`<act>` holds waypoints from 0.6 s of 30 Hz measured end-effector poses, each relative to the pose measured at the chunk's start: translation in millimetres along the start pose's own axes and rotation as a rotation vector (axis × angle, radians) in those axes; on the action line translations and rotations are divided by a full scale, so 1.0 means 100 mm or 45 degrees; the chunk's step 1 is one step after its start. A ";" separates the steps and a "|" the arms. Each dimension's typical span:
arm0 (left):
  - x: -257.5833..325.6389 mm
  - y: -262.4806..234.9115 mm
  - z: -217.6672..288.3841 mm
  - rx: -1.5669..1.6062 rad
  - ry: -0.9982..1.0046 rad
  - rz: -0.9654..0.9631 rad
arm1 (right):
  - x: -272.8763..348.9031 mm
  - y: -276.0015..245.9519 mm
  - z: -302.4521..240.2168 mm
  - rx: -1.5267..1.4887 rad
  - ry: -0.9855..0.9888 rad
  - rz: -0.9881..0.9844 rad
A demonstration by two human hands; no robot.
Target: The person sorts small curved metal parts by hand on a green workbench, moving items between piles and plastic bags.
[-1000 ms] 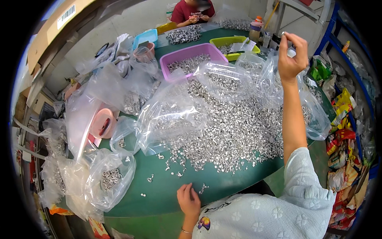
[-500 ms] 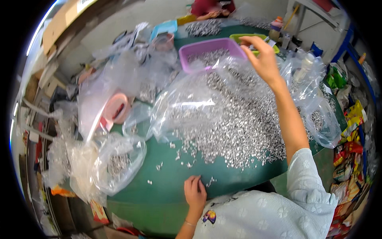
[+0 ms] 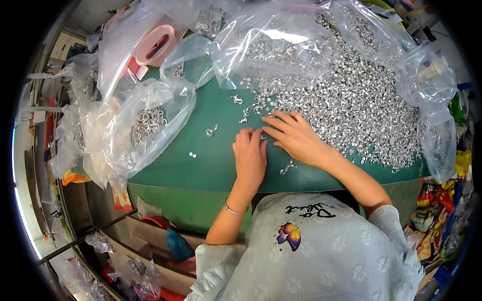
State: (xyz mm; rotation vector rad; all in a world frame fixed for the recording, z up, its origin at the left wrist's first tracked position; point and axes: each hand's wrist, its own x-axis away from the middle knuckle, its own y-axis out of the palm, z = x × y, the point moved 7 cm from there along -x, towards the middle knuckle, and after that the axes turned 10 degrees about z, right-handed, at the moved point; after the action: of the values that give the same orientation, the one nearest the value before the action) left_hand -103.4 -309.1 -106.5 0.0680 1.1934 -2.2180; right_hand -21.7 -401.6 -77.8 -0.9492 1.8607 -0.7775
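one left hand [image 3: 250, 156], one right hand [image 3: 299, 141], each grip unclear, beside heaped metal pieces [image 3: 356, 108] hemmed by clear bags [image 3: 438, 115]

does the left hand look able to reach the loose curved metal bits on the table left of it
Likely yes: only bare green tabletop shows between the left hand and the curved metal bits, and nothing covers them.
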 end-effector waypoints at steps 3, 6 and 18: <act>0.07 -0.08 -0.05 0.080 -0.043 0.066 | 0.13 0.03 -0.03 0.081 -0.015 -0.019; 0.11 -0.23 0.04 0.051 -0.083 0.181 | 0.22 -0.22 0.10 0.026 0.147 0.164; 0.05 -0.16 -0.20 0.147 -0.082 0.006 | 0.13 0.18 -0.13 -0.162 0.002 0.063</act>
State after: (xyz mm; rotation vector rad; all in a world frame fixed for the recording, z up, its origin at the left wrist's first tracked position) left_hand -120.9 -289.7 -108.8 0.0454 1.0290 -2.2665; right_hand -42.7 -401.7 -92.3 -0.9776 1.9466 -0.6364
